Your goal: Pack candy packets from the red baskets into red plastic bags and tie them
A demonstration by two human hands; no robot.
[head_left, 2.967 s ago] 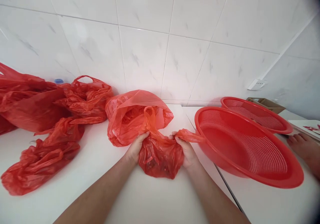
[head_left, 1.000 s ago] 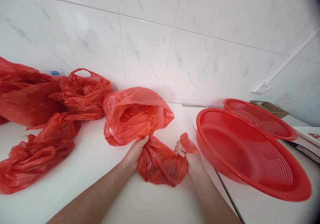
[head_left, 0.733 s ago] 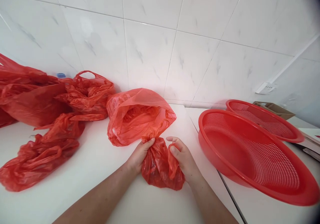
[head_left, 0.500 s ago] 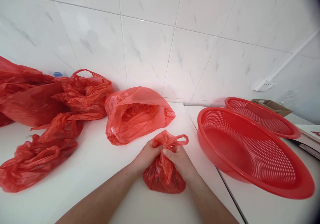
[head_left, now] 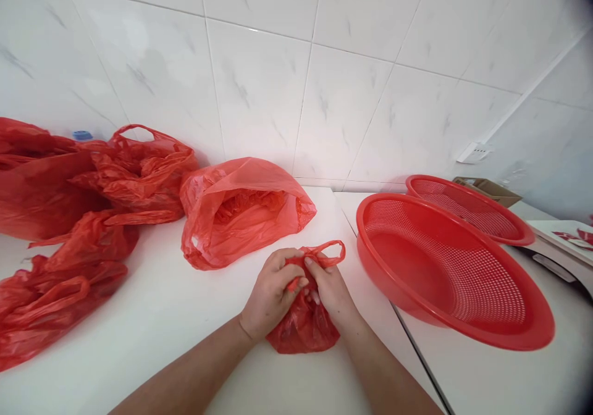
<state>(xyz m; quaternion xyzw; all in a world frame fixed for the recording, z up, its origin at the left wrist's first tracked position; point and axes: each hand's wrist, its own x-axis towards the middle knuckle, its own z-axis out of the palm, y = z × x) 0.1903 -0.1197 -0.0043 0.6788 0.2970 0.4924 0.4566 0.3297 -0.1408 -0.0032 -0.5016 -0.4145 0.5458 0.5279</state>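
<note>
A small red plastic bag [head_left: 306, 330] sits on the white table, its lower part bulging with contents I cannot make out. My left hand [head_left: 277, 288] is closed on the gathered neck of the bag, thumb and forefinger pinching the plastic. My right hand [head_left: 330, 285] grips the same neck from the other side, thumb on top. A loop handle sticks up past my right thumb. Just behind my hands lies a larger red plastic bag [head_left: 250, 236], its mouth gaping toward me and crumpled red plastic inside it.
At the right a red plastic colander [head_left: 412, 267] stands in front of a second red colander [head_left: 463, 199]. Filled red bags [head_left: 143, 174] crowd the left side, another red bag [head_left: 60, 304] nearer me. A tiled wall [head_left: 259, 81] backs the table; a cardboard box [head_left: 493, 191] stands far right.
My left hand has shifted over the front of the bag's neck, its fingers now curled on top. The hanging plastic strip at the front is no longer visible. The view has turned slightly right.
</note>
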